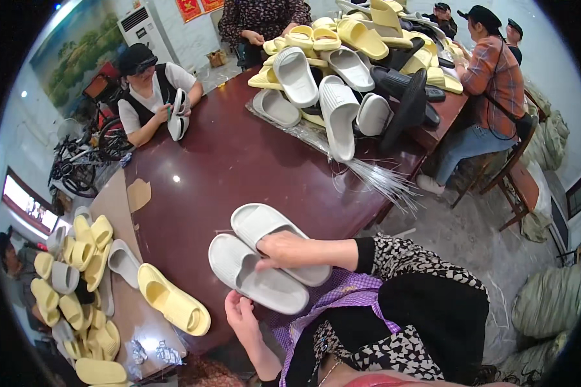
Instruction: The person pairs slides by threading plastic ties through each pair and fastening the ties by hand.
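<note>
Two light grey slippers lie side by side at the table's near edge: the far slipper [255, 219] and the near slipper [274, 293], toes pointing up and left. My right hand [285, 249] reaches into the foot opening of the far one. Its fingers go in by the strap and are partly hidden, and the thumb lies toward the near slipper, so the hand looks closed on the pair. My left hand [242, 317] is beside the near slipper's left edge, palm turned up, with loosely curled fingers apart and nothing in them.
On the dark red table [193, 174] stands a large slipper pile [342, 71], with a bundle of clear ties [381, 184] beside it. A single yellow slipper [173, 300] and another slipper pile [77, 290] lie at left. A person [152, 97] across the table holds slippers; others sit behind.
</note>
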### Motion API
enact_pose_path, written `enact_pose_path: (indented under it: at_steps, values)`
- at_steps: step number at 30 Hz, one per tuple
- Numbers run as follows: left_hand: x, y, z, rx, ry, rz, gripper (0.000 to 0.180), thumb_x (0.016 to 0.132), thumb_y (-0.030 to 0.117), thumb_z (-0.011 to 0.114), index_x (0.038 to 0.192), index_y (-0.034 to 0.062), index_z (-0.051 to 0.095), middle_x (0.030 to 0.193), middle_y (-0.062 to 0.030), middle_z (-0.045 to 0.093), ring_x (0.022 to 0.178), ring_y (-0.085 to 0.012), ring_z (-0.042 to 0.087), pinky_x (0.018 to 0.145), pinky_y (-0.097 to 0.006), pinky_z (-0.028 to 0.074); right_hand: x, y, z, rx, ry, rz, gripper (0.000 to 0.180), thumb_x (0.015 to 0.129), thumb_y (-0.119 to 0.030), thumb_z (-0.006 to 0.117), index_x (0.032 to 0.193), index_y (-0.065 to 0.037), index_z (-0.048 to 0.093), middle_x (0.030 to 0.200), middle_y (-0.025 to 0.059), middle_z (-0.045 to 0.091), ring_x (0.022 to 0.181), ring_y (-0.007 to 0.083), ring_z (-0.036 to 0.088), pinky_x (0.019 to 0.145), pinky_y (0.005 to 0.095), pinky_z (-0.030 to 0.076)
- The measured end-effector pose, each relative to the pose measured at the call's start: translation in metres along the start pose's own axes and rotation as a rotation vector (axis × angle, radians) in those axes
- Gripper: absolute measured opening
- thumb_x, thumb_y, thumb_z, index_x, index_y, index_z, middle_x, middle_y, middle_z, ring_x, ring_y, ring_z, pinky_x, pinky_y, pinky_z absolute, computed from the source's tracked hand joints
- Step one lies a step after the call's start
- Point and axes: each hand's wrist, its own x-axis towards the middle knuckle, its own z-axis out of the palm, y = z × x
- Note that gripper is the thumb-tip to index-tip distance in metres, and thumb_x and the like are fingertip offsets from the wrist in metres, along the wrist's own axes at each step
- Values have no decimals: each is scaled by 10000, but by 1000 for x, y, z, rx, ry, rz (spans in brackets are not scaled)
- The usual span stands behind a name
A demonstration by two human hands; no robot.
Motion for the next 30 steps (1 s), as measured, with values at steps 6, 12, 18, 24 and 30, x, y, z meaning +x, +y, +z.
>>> enact_pose_path:
  at_steps: [6,12,18,24,30]
  values:
    - [0,-1,1,8,48,33,291,936,112,503,1188,-34,496,1039,-94,588,824,-133,570,704,-251,467,16,8,4,-98,150,-7,319,780,-259,611,801,58,585,809,222,613,780,398,611,743,466,488]
    - [8,-29,-25,82,118,100,236,941,102,496,1132,-31,529,986,-84,608,799,-127,579,689,-237,469,26,23,-86,-226,490,-156,275,746,-164,560,935,34,585,848,223,613,802,397,609,731,460,499]
    - [14,-36,-23,110,129,117,218,943,99,491,1113,-30,536,965,-85,615,793,-121,579,683,-232,464,47,59,-316,-1222,473,-54,241,816,-215,568,826,3,670,768,191,630,732,346,636,684,457,515]
    - [17,-38,-28,111,196,118,216,946,102,491,1113,-24,542,970,-85,617,788,-123,576,679,-230,456,-75,77,-386,-928,1271,349,405,732,-262,700,1043,-15,620,928,214,625,906,363,588,790,427,472]
    - [26,-21,15,165,63,123,231,934,81,506,1136,-23,539,998,-81,611,813,-133,580,716,-244,464,-295,252,-307,-731,1514,716,686,740,-483,718,1162,30,546,1162,172,573,1057,313,557,807,410,478]
